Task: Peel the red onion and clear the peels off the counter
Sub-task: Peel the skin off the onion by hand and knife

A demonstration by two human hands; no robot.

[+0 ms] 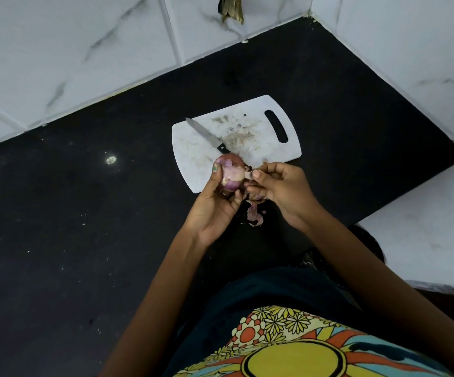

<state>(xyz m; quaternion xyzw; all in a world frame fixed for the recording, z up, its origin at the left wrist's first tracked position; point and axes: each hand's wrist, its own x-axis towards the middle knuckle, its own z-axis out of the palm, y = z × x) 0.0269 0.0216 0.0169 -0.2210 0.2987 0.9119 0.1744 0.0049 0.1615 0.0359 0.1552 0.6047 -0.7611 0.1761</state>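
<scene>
My left hand [216,206] holds the red onion [231,172] above the near edge of the white cutting board [193,153]. The onion shows pale purple flesh where skin has come off. My right hand [283,190] is beside it on the right, thumb and fingers pinching a strip of peel [248,174] still attached to the onion. Loose purple peels [255,214] lie on the black counter [70,213] just below and between my hands.
A knife [206,135] with a black handle lies on the cutting board, blade pointing to the far left. White marble-tiled walls [70,50] enclose the counter at the back and right. The board carries stains and crumbs.
</scene>
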